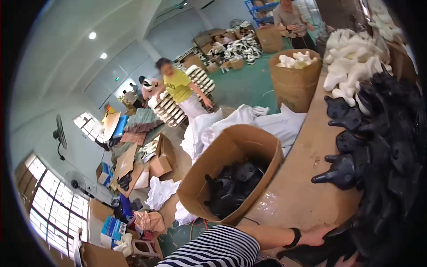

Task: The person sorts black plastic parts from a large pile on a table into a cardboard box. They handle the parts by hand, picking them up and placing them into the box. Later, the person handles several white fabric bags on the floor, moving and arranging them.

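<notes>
My left hand (316,234), with a black band at its wrist and a striped sleeve on its arm, is at the lower right. Its fingers close on a dark moulded piece (331,244) at the near end of a big heap of black moulded pieces (396,155). These are smooth and hollow-looking, with stubby nubs and small holes. My right hand (349,260) shows only in part at the lower edge, its fingers bent against the same dark piece. Several black pieces, one with a pointed end (340,172), lie loose at the heap's left edge.
Left of the brown worktop (296,191) stands an open cardboard box (189,193) holding black pieces. White moulded pieces (356,58) are piled beyond the black heap. A round carton (296,84), white sacks (195,133) and a person in yellow (178,86) are farther off.
</notes>
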`<move>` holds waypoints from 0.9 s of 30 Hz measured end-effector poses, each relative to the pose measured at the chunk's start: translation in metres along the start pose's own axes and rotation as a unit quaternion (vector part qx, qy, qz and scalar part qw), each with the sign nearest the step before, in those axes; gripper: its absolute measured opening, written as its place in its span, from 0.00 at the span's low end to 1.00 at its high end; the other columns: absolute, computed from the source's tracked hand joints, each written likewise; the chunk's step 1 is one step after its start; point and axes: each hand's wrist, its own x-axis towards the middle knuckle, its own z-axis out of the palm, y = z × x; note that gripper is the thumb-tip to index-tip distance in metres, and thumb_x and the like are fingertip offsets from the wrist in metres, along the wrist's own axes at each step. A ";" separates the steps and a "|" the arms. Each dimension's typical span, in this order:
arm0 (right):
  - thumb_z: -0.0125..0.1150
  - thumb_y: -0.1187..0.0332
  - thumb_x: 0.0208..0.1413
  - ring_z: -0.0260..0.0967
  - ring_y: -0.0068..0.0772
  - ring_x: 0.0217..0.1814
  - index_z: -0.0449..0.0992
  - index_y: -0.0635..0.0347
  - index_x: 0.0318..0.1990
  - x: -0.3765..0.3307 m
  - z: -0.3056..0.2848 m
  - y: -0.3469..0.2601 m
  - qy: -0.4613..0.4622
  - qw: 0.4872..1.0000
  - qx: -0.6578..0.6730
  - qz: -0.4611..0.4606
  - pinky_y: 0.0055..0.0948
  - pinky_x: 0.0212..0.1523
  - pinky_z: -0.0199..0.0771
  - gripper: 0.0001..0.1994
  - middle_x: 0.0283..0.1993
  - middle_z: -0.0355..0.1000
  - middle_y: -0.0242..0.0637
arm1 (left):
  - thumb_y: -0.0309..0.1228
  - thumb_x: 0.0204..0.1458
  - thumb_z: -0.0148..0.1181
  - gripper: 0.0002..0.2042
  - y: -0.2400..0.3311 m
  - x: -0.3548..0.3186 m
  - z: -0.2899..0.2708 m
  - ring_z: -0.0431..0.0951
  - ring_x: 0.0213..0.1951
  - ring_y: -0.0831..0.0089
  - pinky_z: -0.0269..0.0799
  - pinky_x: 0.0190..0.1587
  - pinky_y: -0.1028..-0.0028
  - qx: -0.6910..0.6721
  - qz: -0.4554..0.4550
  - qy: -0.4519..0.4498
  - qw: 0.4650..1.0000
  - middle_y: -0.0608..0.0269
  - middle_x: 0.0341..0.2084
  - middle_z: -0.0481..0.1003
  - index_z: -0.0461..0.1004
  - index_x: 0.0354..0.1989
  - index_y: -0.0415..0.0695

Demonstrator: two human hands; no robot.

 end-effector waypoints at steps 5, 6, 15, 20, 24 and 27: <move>0.54 0.73 0.43 0.55 0.56 0.57 0.60 0.76 0.53 -0.031 0.035 -0.048 -0.041 0.985 -0.036 -0.162 0.38 0.60 0.50 0.26 0.53 0.60 0.62 | 0.21 0.32 0.50 0.35 0.025 -0.085 -0.081 0.67 0.47 0.48 0.63 0.49 0.63 0.024 -0.042 0.054 0.997 0.39 0.43 0.68 0.56 0.57 0.40; 0.54 0.73 0.43 0.54 0.57 0.58 0.60 0.76 0.52 -0.036 0.043 -0.059 -0.056 0.985 0.000 -0.164 0.38 0.61 0.49 0.26 0.52 0.61 0.62 | 0.22 0.32 0.51 0.34 0.026 -0.103 -0.096 0.68 0.46 0.48 0.64 0.48 0.63 0.038 -0.037 0.090 0.995 0.40 0.42 0.68 0.56 0.57 0.40; 0.62 0.73 0.39 0.53 0.52 0.59 0.55 0.68 0.56 -0.073 0.171 -0.271 -0.280 0.812 0.303 -0.413 0.37 0.60 0.51 0.33 0.55 0.57 0.54 | 0.25 0.35 0.54 0.29 0.027 -0.310 -0.242 0.73 0.43 0.60 0.67 0.45 0.71 0.176 -0.137 0.425 0.877 0.48 0.43 0.70 0.63 0.53 0.41; 0.63 0.67 0.41 0.56 0.51 0.57 0.60 0.67 0.54 -0.130 0.197 -0.340 -0.340 0.725 0.242 -0.548 0.35 0.57 0.56 0.30 0.54 0.59 0.54 | 0.30 0.34 0.61 0.32 -0.030 -0.414 -0.274 0.69 0.44 0.57 0.68 0.45 0.70 0.140 -0.221 0.665 0.699 0.50 0.50 0.60 0.61 0.53 0.39; 0.62 0.72 0.42 0.67 0.33 0.47 0.69 0.66 0.46 -0.099 0.237 -0.263 -0.440 0.777 0.291 -0.343 0.27 0.47 0.66 0.20 0.43 0.69 0.44 | 0.30 0.35 0.63 0.33 -0.063 -0.419 -0.280 0.71 0.37 0.67 0.68 0.42 0.73 0.054 -0.271 0.667 0.692 0.52 0.49 0.63 0.61 0.54 0.38; 0.61 0.71 0.44 0.68 0.27 0.41 0.71 0.67 0.42 -0.025 0.227 -0.159 -0.346 0.870 0.241 -0.256 0.26 0.43 0.69 0.16 0.37 0.72 0.37 | 0.30 0.35 0.62 0.27 -0.072 -0.358 -0.291 0.73 0.38 0.66 0.68 0.44 0.73 0.033 -0.237 0.636 0.733 0.52 0.42 0.70 0.68 0.48 0.36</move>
